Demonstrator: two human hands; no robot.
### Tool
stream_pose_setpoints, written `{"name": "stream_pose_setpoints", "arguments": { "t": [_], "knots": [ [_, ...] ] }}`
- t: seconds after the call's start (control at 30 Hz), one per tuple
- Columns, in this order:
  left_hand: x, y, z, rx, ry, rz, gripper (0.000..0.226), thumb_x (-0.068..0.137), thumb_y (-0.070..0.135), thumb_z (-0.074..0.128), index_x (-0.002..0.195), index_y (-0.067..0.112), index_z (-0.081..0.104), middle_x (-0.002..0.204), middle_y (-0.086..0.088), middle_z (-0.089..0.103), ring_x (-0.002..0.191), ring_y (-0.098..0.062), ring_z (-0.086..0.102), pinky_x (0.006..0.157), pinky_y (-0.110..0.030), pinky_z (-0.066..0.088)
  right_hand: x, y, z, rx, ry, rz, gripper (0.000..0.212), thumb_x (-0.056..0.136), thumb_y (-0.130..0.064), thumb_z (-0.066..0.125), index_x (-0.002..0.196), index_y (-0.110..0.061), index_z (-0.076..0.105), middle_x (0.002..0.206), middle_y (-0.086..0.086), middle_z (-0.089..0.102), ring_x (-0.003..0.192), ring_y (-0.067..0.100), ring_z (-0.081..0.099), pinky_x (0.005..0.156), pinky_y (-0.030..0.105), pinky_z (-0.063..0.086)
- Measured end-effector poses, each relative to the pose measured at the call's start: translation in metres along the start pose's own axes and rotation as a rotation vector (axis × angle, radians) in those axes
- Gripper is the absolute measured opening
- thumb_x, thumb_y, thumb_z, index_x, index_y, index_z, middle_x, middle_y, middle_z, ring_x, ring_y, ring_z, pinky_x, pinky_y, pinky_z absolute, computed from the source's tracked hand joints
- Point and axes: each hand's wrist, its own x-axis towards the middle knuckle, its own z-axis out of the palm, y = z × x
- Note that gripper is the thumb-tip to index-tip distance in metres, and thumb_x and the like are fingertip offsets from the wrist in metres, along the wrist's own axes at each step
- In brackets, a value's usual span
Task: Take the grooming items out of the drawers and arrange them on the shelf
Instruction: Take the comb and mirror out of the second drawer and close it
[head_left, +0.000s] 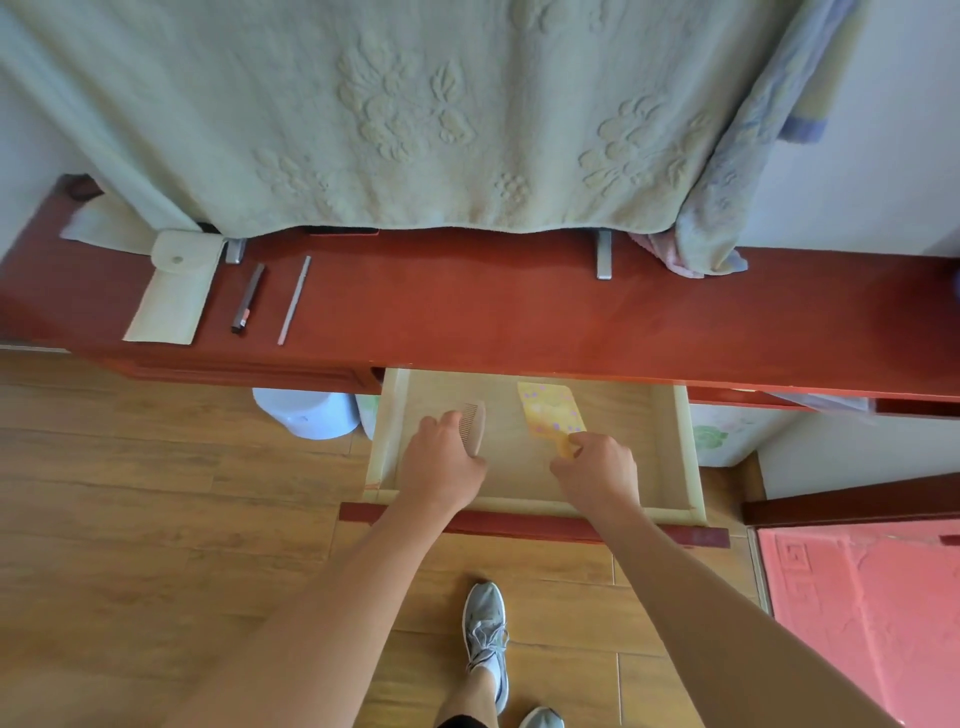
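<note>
An open pale-wood drawer (683, 457) sticks out from under the red-brown shelf (493, 312). My left hand (441, 462) is inside it, shut on a small wooden comb (475, 423). My right hand (597, 475) pinches the handle of a yellow dotted hand mirror (550, 408) that lies flat in the drawer. On the shelf's left part lie a cream snap pouch (174, 291), a dark pen-like stick (248, 299) and a thin silver file (295, 300), side by side.
A pale green towel (415, 114) hangs over the shelf's back, with a blue-grey cloth (737, 156) at its right. A light blue bucket (306, 413) stands under the shelf to the drawer's left. A pink mat (862, 613) lies at right. My shoes (485, 639) stand on the wood floor.
</note>
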Motion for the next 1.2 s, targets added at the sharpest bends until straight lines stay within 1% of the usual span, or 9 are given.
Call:
{"name": "stream_pose_setpoints", "arguments": {
  "t": [0.07,0.23,0.4,0.5,0.57,0.77,0.87,1.03,1.2],
  "knots": [
    [-0.012,0.002,-0.007,-0.003,0.021,0.0,0.059,0.083,0.022,0.068,0.138,0.016,0.048,0.112,-0.005,0.054,0.095,-0.026,0.06,0.075,-0.034,0.053,-0.011,-0.002,-0.006,-0.004,0.003,-0.026,0.042,0.075,-0.022,0.061,0.115,-0.02,0.069,0.089,0.003,0.071,0.081,0.026,0.063,0.065,0.026,0.045],
    [-0.041,0.008,-0.021,-0.016,0.064,-0.002,0.058,0.082,0.02,0.067,0.137,0.014,0.049,0.11,-0.006,0.054,0.095,-0.026,0.06,0.078,-0.035,0.054,-0.043,0.0,-0.025,-0.002,0.021,-0.094,0.021,0.07,-0.018,0.056,0.087,-0.017,0.068,0.064,-0.001,0.059,0.059,0.021,0.053,0.048,0.024,0.035],
    [-0.067,0.015,-0.031,-0.034,0.091,-0.004,0.06,0.083,0.02,0.065,0.139,0.014,0.047,0.111,-0.006,0.054,0.097,-0.026,0.06,0.08,-0.035,0.052,-0.074,0.006,-0.043,0.036,0.052,-0.147,0.012,0.072,-0.017,0.058,0.081,-0.012,0.064,0.062,0.002,0.057,0.059,0.024,0.054,0.051,0.029,0.044],
    [-0.076,0.021,-0.037,-0.05,0.111,0.001,0.059,0.083,0.02,0.065,0.139,0.014,0.047,0.112,-0.006,0.054,0.096,-0.027,0.061,0.079,-0.035,0.053,-0.083,0.003,-0.056,0.032,0.072,-0.186,0.003,0.072,-0.014,0.055,0.069,-0.014,0.054,0.054,-0.001,0.041,0.051,0.02,0.038,0.045,0.026,0.031],
    [-0.074,0.025,-0.04,-0.056,0.128,-0.001,0.06,0.083,0.022,0.066,0.139,0.014,0.047,0.112,-0.006,0.054,0.094,-0.026,0.061,0.076,-0.035,0.054,-0.08,-0.002,-0.062,0.026,0.105,-0.202,0.012,0.072,-0.013,0.055,0.063,-0.014,0.046,0.054,-0.002,0.036,0.049,0.019,0.032,0.044,0.025,0.026],
    [-0.031,0.037,-0.06,-0.063,0.144,0.003,0.052,0.082,0.02,0.063,0.133,0.015,0.052,0.111,-0.006,0.056,0.101,-0.026,0.058,0.076,-0.033,0.05,-0.044,-0.03,-0.072,0.031,0.149,-0.191,0.018,0.074,-0.014,0.055,0.064,-0.019,0.041,0.057,-0.002,0.04,0.05,0.016,0.034,0.045,0.028,0.026],
    [0.01,0.045,-0.069,-0.061,0.15,0.026,0.051,0.08,0.018,0.063,0.13,0.014,0.054,0.112,-0.008,0.056,0.103,-0.028,0.056,0.076,-0.032,0.043,-0.013,-0.047,-0.071,0.04,0.165,-0.179,0.01,0.075,-0.016,0.056,0.073,-0.022,0.048,0.065,-0.001,0.044,0.056,0.018,0.038,0.047,0.027,0.027],
    [0.079,0.058,-0.076,-0.019,0.117,0.042,0.051,0.079,0.023,0.065,0.128,0.013,0.055,0.108,-0.008,0.056,0.101,-0.03,0.057,0.084,-0.038,0.048,0.047,-0.074,-0.067,0.018,0.193,-0.134,0.021,0.075,-0.015,0.056,0.062,-0.02,0.04,0.07,0.003,0.05,0.057,0.016,0.038,0.048,0.027,0.025],
    [0.125,0.066,-0.068,-0.003,0.074,0.066,0.051,0.078,0.024,0.067,0.127,0.014,0.056,0.107,-0.007,0.055,0.097,-0.028,0.058,0.081,-0.037,0.05,0.089,-0.088,-0.062,-0.055,0.204,-0.116,0.002,0.078,-0.016,0.056,0.078,-0.014,0.057,0.078,0.004,0.056,0.064,0.019,0.051,0.053,0.029,0.038]
  ]
}}
